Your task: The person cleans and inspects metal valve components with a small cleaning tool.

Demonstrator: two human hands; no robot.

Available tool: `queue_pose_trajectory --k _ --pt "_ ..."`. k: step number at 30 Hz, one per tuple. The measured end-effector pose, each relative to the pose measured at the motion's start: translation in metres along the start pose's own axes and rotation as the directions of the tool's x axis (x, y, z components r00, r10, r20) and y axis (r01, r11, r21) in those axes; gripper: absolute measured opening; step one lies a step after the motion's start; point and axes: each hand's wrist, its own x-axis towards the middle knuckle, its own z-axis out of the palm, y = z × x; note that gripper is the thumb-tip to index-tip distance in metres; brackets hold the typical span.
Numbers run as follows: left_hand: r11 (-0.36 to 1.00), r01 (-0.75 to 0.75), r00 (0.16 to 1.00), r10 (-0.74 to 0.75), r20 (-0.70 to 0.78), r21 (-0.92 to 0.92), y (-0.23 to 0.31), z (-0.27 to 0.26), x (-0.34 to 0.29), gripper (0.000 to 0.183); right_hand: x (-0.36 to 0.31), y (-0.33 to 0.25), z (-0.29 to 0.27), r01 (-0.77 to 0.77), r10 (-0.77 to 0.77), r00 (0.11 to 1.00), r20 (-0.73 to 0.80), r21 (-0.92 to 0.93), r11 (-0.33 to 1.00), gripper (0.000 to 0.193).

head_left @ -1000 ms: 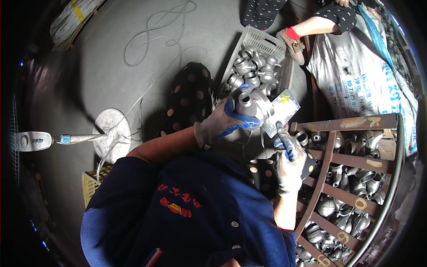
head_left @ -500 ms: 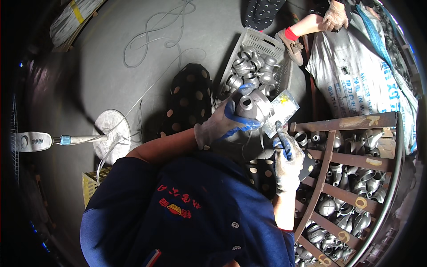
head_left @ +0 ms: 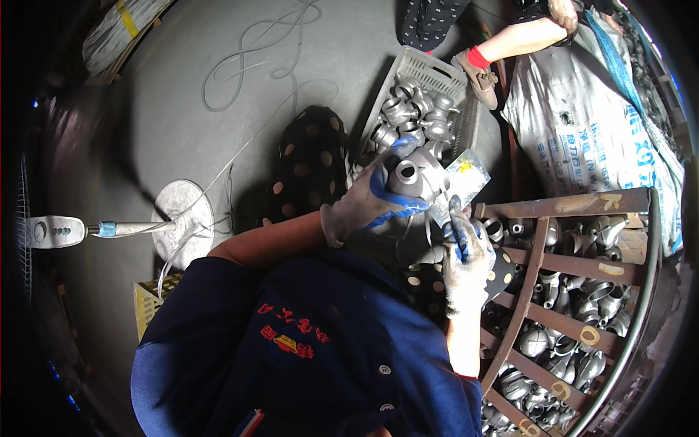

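Observation:
My left hand [head_left: 375, 193], in a grey and blue work glove, grips a grey metal casting [head_left: 419, 177]. The part is rounded, with a short round spout facing up and a ringed collar on its right. My right hand [head_left: 467, 244], gloved the same way, is closed just below and right of the casting, its fingertips near the collar. Whatever those fingers pinch is hidden or too small to name. Beside the casting, above my right hand, is a flat whitish panel [head_left: 470, 175] with a yellow mark.
Ahead stands a grey plastic crate [head_left: 435, 67] of similar castings. A brown metal rack [head_left: 564, 203] with many metal parts is at my right. White woven sacks [head_left: 582, 138] lie beyond it, by another person's leg [head_left: 520, 41]. A fan [head_left: 58, 231] and loose cable [head_left: 218, 84] are at left.
My right hand has shifted slightly left and its fingers have curled in. The casting has turned or tilted slightly in my left hand. The other person's gloved hand has moved up.

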Motion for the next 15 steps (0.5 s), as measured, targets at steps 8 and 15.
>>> queue_pose_trajectory --k 8,15 --pt "0.975 0.143 0.990 -0.142 0.019 -0.171 0.028 0.006 0.005 0.052 -0.001 0.007 -0.001 0.006 -0.006 0.999 0.041 0.001 1.000 0.032" --pt "0.958 0.206 0.978 -0.209 0.005 -0.199 0.020 0.003 0.005 0.049 0.001 0.014 -0.006 -0.057 0.021 0.990 0.139 0.261 0.964 0.026"
